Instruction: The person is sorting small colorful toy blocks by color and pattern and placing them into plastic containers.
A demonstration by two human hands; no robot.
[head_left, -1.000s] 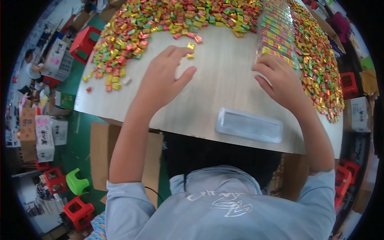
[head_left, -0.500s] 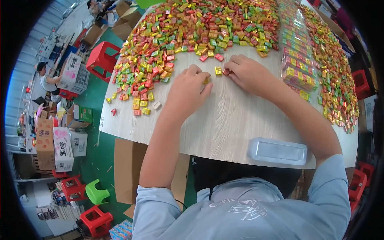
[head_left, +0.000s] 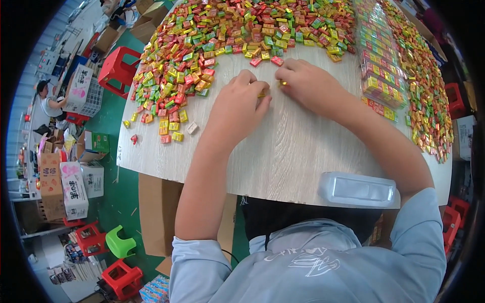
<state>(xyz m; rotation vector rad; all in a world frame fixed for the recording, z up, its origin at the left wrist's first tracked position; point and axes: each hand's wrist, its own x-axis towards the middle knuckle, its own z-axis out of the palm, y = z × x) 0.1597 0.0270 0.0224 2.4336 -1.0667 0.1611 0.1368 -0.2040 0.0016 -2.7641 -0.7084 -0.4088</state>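
Observation:
Small foil-wrapped candies (head_left: 237,33) in red, yellow, green and orange lie heaped across the far side of the table. My left hand (head_left: 240,101) is closed, its thumb and fingers curled around a yellow wrapped candy (head_left: 262,94) that is mostly hidden. Close to its right, my right hand (head_left: 310,88) pinches another yellow wrapped candy (head_left: 284,83) at its fingertips; whether more is tucked under the fingers I cannot see. Just beyond the hands lie two red candies (head_left: 277,61). A pale wrapped candy (head_left: 192,128) rests left of my left forearm.
Clear plastic packs of candies (head_left: 379,65) stand in a row at the right, with a further heap (head_left: 429,101) beyond. A translucent plastic tray (head_left: 357,189) sits at the table's near edge by my right elbow. Left of the table are a red stool (head_left: 118,70) and cartons (head_left: 74,189).
My right hand has moved slightly left and away from me. The yellow candy that lay between my hands is no longer on the tabletop; yellow foil now shows at my right fingertips.

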